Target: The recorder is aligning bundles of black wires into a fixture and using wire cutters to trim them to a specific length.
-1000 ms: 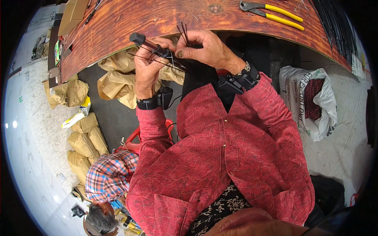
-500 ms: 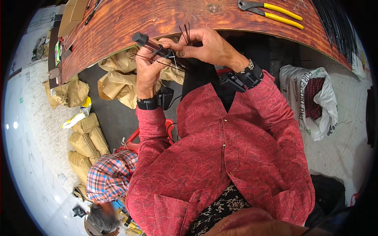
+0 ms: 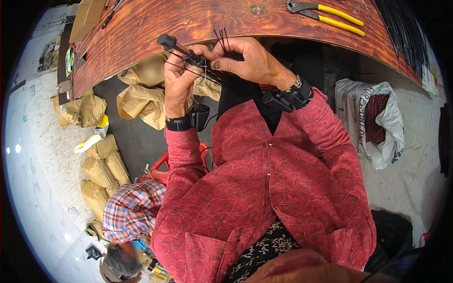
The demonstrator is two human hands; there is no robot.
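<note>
My left hand (image 3: 178,87) is closed around a dark tubular part (image 3: 182,50) with a ribbed black end (image 3: 166,41) and a black collar. The part tilts, its ribbed end up and to the left. Beside the collar, my right hand (image 3: 252,59) has its thumb and fingers closed together. Several thin dark wires (image 3: 221,37) stick up out of the right hand. More thin wires cross the left hand and run below the collar. A short pale strand shows at the collar. The fingers hide exactly where the wires meet the part.
The brown wooden table (image 3: 188,23) lies just beyond my hands. On it are yellow-handled pincers (image 3: 330,18) and a bundle of black wires (image 3: 401,37). Brown paper sacks (image 3: 141,104) lie below at left; a white bag (image 3: 377,122) stands at right. Another person (image 3: 132,212) is at lower left.
Both hands have shifted only slightly. The ribbed end has moved a little up and to the left, and the right thumb sits slightly lower.
</note>
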